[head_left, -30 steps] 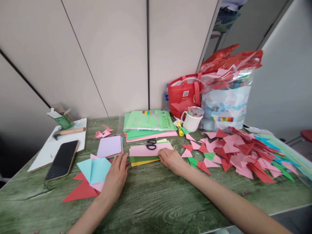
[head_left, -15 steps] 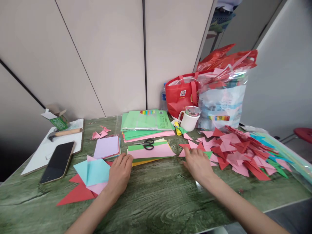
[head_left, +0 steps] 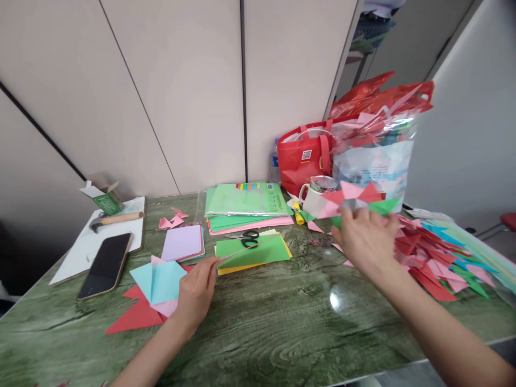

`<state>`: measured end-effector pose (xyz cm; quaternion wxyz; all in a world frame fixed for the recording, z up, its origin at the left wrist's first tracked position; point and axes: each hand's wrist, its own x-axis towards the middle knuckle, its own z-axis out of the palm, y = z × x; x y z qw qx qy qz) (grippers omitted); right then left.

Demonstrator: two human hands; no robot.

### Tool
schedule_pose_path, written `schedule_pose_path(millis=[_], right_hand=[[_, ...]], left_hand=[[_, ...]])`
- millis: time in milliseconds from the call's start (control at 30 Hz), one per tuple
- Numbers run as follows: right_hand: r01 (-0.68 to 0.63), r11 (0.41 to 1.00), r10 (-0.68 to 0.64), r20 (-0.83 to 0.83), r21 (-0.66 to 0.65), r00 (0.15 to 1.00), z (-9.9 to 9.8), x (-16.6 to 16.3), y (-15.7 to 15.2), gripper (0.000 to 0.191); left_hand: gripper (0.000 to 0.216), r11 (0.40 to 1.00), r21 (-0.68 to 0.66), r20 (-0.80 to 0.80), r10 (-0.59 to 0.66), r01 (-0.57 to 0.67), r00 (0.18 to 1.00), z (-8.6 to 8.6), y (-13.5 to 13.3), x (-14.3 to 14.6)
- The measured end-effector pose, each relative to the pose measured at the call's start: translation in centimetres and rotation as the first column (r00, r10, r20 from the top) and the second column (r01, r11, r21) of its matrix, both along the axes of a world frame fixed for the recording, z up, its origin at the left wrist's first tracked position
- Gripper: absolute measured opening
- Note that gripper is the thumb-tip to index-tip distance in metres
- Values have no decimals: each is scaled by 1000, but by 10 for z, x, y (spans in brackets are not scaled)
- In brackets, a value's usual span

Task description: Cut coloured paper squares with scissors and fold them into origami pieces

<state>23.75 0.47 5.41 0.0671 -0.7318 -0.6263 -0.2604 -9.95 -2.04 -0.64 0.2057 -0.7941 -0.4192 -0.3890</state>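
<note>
My left hand (head_left: 196, 293) pinches the left end of a pink paper strip (head_left: 231, 256), which is seen almost edge-on above a green strip (head_left: 271, 250). Black-handled scissors (head_left: 250, 234) lie at the back of these strips. Fingers closed, my right hand (head_left: 367, 236) holds up a star-shaped folded paper piece (head_left: 373, 193) in pink, red and green. Beneath and right of it spreads a heap of folded paper pieces (head_left: 435, 263). Beside my left hand rests a light blue, pink and red folded paper (head_left: 169, 282).
Purple paper squares (head_left: 182, 242), a phone (head_left: 107, 264) and a hammer (head_left: 121, 217) lie on the left. Along the back stand green paper packs (head_left: 242, 199), a white mug (head_left: 314, 199), a red bag (head_left: 300, 166) and a clear bag (head_left: 373, 166) of folded pieces.
My right hand has risen from the table, lifting the star-shaped paper piece. My left hand has pulled up the pink strip's end, uncovering more of the green strip.
</note>
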Motion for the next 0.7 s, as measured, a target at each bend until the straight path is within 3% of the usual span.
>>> schedule_pose_path(millis=[167, 233, 300, 333, 367, 400, 433, 500, 600, 700], right_hand=[[70, 998, -70, -17, -1, 997, -8, 30, 24, 26], [-13, 1000, 11, -53, -26, 999, -18, 30, 27, 24], [-234, 971, 222, -176, -51, 959, -26, 21, 24, 23], [-394, 917, 367, -267, -57, 891, -29, 13, 21, 23], [-568, 822, 515, -365, -46, 776, -31, 3, 16, 25], [-727, 686, 637, -446, -43, 628, -33, -9, 9, 28], [-828, 560, 706, -499, -43, 503, -34, -21, 3, 33], [-921, 388, 791, -503, -26, 347, -39, -46, -11, 41], [-967, 252, 897, -362, -47, 251, -52, -73, -27, 30], [-975, 199, 929, -298, -100, 220, -63, -80, -39, 25]], left_hand=[[31, 993, -15, -92, -121, 120, 988, -15, -15, -2], [38, 980, -60, -133, -195, 188, 972, -21, -21, -2], [44, 967, -106, -166, -246, 231, 955, -24, -27, -1], [46, 963, -117, -178, -262, 244, 949, -24, -29, -1], [47, 960, -123, -187, -273, 253, 944, -23, -31, 0], [48, 957, -126, -193, -281, 261, 940, -22, -32, 1], [48, 955, -126, -197, -290, 269, 936, -20, -34, 2], [46, 948, -142, -195, -309, 285, 931, -17, -35, 4], [38, 930, -190, -190, -350, 316, 917, -15, -38, 5], [32, 916, -219, -213, -380, 335, 900, -15, -44, 5]])
